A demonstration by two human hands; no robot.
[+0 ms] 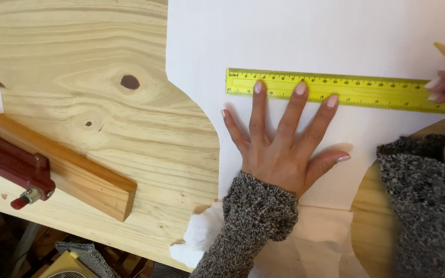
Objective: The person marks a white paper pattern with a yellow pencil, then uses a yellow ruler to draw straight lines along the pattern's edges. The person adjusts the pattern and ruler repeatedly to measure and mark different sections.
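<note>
Workshop, knotty pine workbench [78, 62], red clamp [14, 167] gripping a wood block [73, 170]

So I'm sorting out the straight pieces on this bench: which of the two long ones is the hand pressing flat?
The yellow plastic ruler on the white paper, under the left hand fingertips. The wooden block lies untouched, clamped at the left.

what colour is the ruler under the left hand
Yellow, with dark markings. The ruler shows best in the head view, pinned to white paper by the left hand.
</note>
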